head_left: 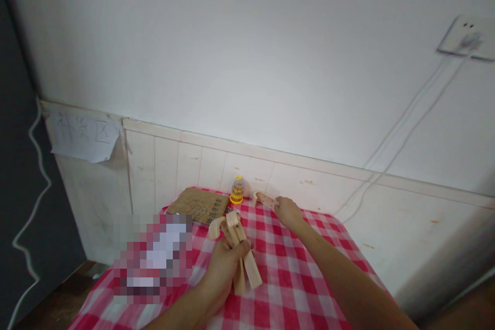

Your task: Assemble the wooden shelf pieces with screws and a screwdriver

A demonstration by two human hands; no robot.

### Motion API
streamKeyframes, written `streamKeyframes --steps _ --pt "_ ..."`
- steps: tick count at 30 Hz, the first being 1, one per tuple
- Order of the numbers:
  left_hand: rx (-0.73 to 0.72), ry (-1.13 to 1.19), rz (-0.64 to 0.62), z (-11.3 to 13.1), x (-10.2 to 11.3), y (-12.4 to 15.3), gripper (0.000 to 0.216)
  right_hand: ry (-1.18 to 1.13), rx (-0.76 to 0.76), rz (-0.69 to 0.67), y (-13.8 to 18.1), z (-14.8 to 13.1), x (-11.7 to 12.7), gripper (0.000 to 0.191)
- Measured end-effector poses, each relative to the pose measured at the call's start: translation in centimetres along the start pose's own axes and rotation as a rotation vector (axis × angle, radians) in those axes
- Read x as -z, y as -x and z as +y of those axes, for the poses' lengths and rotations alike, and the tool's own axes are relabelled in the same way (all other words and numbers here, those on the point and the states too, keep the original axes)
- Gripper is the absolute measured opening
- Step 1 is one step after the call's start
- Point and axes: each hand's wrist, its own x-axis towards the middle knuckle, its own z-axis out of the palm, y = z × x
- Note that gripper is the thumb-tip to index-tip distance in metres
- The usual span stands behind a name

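Left hand (222, 263) of the person, in the head view, is closed around a bundle of wooden pieces (253, 270), which it holds above the bench (305, 289); the curved ends of these pieces point to about 11 o'clock, and the straight ends point to about 5 o'clock. If we take this hand as the centre of the clock, the right hand (289, 212) is at 2 o'clock, with its arm stretched out, and its fingers grasp one end of a single wooden piece (266, 199). The hooked end of this piece points to between 9 and 10 o'clock from the right hand, near the wall (294, 175). At 12 o'clock from the left hand, near the back edge of the bench, stands a clear container (237, 189) with yellow base and yellow top. Just beside it, at 11 o'clock, lies a flat brown cardboard (199, 205) with dark print. At 9 o'clock a part of the bench is covered by pixel blocks, so I cannot tell what lies there. A red and white checked cloth (309, 263) covers the bench.
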Motion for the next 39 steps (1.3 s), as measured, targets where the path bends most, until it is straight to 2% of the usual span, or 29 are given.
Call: streamKeyframes --steps 4,8,12,15,17,19,21,25,29,31,34,39 --pt "-0.004 -0.010 0.013 0.0 -0.1 -0.1 0.036 -0.043 -0.010 0.017 0.1 -0.1 0.2 0.031" --pt "-0.017 -0.038 0.035 -0.1 0.0 -0.2 0.036 -0.131 0.003 0.079 0.8 -0.4 1.5 0.031" --pt "-0.028 -0.008 0.040 -0.2 0.0 -0.4 0.035 -0.297 0.113 0.143 4.1 -1.7 2.5 0.034" --pt "-0.031 0.076 0.034 0.0 -0.3 -0.2 0.040 -0.457 0.284 -0.017 8.7 -3.4 1.4 0.028" --pt "-0.015 0.121 0.012 0.1 -0.7 0.0 0.044 -0.561 0.378 -0.152 11.7 -4.4 0.0 0.017" --pt "-0.005 0.145 -0.014 0.2 -0.9 0.3 0.047 -0.761 0.357 -0.216 13.8 -4.9 -1.1 0.025" --pt "-0.007 0.142 -0.025 0.1 -1.0 0.4 0.049 -0.802 0.322 -0.238 14.6 -5.1 -1.6 0.023" --pt "-0.034 0.100 -0.034 0.0 -0.7 0.3 0.054 -0.679 0.303 -0.193 12.8 -4.0 0.3 0.014" --pt "-0.030 0.038 0.018 -0.6 -0.4 -0.1 0.048 -0.464 0.181 0.039 8.2 -1.9 3.7 0.021" --pt "-0.034 0.001 0.017 -0.9 -0.3 -0.1 0.044 -0.346 0.119 0.096 5.6 -0.8 4.8 0.027" --pt "-0.039 -0.049 0.007 -1.0 -0.3 -0.1 0.043 -0.207 0.024 0.099 2.4 0.2 5.0 0.021" --pt "-0.028 -0.082 0.002 -0.8 -0.2 0.0 0.042 -0.076 -0.043 0.030 -0.1 0.4 3.7 0.030"
